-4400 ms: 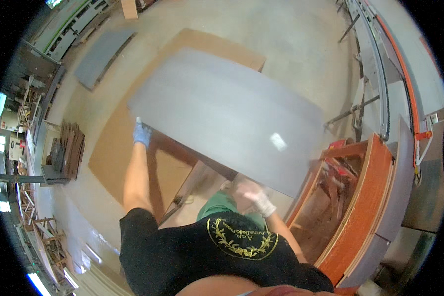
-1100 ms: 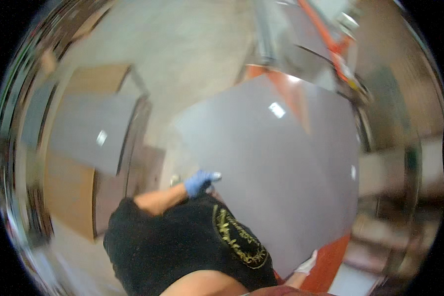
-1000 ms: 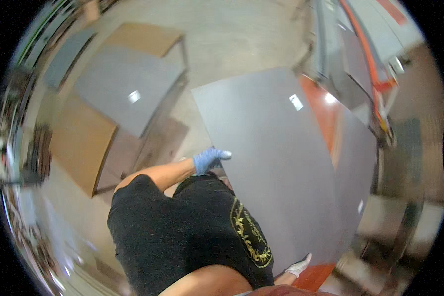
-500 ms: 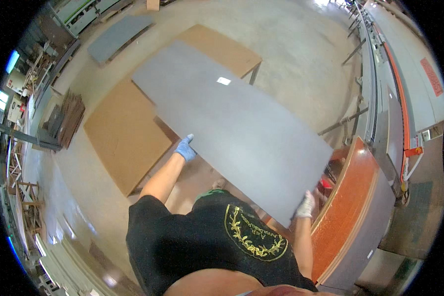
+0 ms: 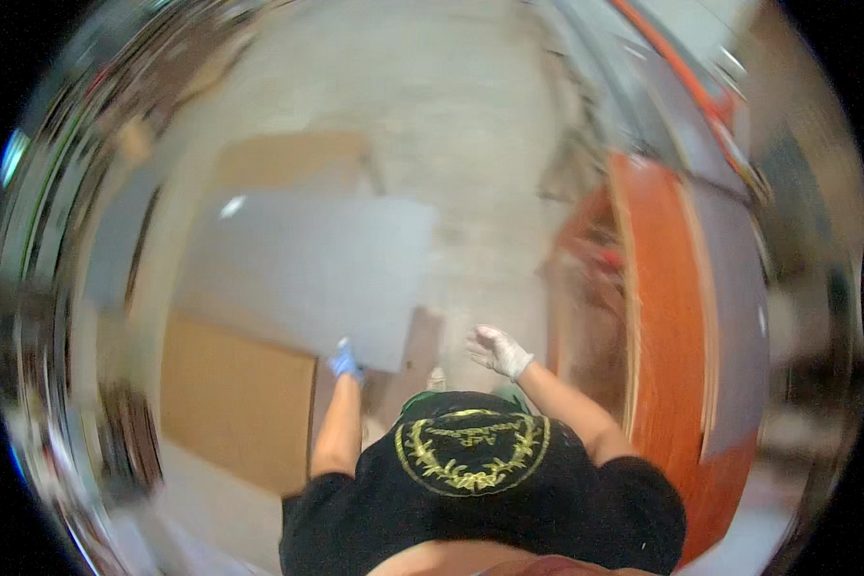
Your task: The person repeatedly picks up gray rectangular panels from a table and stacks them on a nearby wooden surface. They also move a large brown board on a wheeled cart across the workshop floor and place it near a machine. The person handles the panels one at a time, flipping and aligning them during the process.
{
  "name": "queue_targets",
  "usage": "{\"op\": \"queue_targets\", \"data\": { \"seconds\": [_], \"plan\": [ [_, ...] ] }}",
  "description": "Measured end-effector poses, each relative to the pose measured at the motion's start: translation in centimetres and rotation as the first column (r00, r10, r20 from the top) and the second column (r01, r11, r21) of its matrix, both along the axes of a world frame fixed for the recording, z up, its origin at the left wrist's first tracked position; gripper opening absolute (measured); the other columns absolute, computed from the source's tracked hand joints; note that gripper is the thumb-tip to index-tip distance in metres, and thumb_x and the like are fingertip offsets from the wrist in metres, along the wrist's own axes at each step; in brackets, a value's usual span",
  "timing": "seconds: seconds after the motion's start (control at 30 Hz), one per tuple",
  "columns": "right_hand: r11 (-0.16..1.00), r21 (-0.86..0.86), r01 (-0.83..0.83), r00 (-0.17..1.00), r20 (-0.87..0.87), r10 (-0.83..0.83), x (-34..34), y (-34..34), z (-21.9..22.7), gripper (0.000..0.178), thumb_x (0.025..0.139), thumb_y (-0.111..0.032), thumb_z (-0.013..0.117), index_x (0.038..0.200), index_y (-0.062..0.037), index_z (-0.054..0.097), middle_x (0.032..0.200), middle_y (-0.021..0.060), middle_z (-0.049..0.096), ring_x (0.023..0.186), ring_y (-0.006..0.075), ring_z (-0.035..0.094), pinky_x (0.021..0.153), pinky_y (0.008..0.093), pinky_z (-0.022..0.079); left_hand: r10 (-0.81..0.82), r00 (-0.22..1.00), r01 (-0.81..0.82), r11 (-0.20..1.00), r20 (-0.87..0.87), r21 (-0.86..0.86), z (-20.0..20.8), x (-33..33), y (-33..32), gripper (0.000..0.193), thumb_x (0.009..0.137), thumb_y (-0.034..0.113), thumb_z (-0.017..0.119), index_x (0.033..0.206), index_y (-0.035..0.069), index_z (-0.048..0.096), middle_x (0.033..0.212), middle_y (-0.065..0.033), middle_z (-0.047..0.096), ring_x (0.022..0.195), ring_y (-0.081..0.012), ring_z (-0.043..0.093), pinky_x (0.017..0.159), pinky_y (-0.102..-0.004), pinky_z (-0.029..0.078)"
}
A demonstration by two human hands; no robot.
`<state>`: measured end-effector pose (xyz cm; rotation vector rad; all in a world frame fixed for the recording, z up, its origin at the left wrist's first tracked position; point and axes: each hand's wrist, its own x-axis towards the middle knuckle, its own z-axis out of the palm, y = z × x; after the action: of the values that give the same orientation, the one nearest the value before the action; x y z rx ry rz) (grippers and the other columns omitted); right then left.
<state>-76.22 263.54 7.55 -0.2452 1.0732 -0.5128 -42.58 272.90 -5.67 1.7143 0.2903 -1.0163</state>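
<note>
The grey panel (image 5: pixel 302 264) is seen lying across the brown board (image 5: pixel 240 408), ahead of the left hand (image 5: pixel 346 362), which is placed at the panel's near edge; whether its fingers are closed there cannot be told through the blur. The right hand (image 5: pixel 498 353) is held apart from the panel, spread and unfilled. Positioning of the panel appears to be in progress; for further shifting, a right-hand grip on the nearest corner, to that hand's left, would seemingly be required.
</note>
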Motion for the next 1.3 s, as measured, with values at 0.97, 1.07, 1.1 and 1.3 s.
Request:
{"op": "queue_targets", "data": {
  "seconds": [0.97, 1.07, 1.1, 1.3],
  "plan": [
    [0.437, -0.363, 0.823, 0.506, 0.121, -0.854, -37.9, -15.0, 11.8, 0.068, 0.085, -0.039, 0.052, 0.137, -0.0065, 0.023, 0.144, 0.0137, 0.021, 0.129, 0.0288, 0.029, 0.101, 0.0409, 0.030, -0.206, 0.614, -0.159, 0.913, 0.762, 0.375, 10.3, -4.1, 0.2, 0.072, 0.077, 0.021, 0.067, 0.133, -0.002, 0.029, 0.137, -0.0200, 0.030, 0.125, -0.0328, 0.032, 0.103, -0.0402, 0.031],
    [0.451, -0.375, 0.810, 0.534, 0.153, -0.831, -39.2, -18.1, 14.7, 0.070, 0.086, -0.039, 0.049, 0.137, -0.0024, 0.019, 0.145, 0.0142, 0.019, 0.129, 0.0296, 0.028, 0.101, 0.0411, 0.030, -0.207, 0.628, -0.240, 0.865, 0.750, 0.440, 13.0, -5.4, 1.3, 0.071, 0.077, 0.021, 0.067, 0.134, 0.001, 0.030, 0.136, -0.0197, 0.031, 0.125, -0.0333, 0.033, 0.102, -0.0408, 0.033],
    [0.471, -0.384, 0.795, 0.558, 0.156, -0.815, -38.5, -18.8, 14.8, 0.071, 0.086, -0.040, 0.048, 0.138, -0.0026, 0.017, 0.145, 0.0139, 0.018, 0.130, 0.0298, 0.027, 0.101, 0.0417, 0.030, -0.194, 0.642, -0.269, 0.849, 0.742, 0.455, 14.0, -5.2, 2.3, 0.071, 0.077, 0.022, 0.067, 0.134, 0.002, 0.029, 0.136, -0.0197, 0.031, 0.124, -0.0336, 0.034, 0.102, -0.0412, 0.034],
    [0.326, -0.262, 0.908, 0.360, 0.091, -0.929, -42.7, -19.1, 10.6, 0.050, 0.085, -0.030, 0.053, 0.124, -0.0061, 0.033, 0.120, 0.0153, 0.038, 0.102, 0.0332, 0.047, 0.084, 0.0492, 0.046, -0.108, 0.682, -0.367, 0.804, 0.723, 0.467, 16.1, -5.3, 4.4, 0.070, 0.078, 0.023, 0.065, 0.135, 0.004, 0.028, 0.135, -0.0190, 0.035, 0.120, -0.0334, 0.040, 0.099, -0.0421, 0.037]
  ]
}}
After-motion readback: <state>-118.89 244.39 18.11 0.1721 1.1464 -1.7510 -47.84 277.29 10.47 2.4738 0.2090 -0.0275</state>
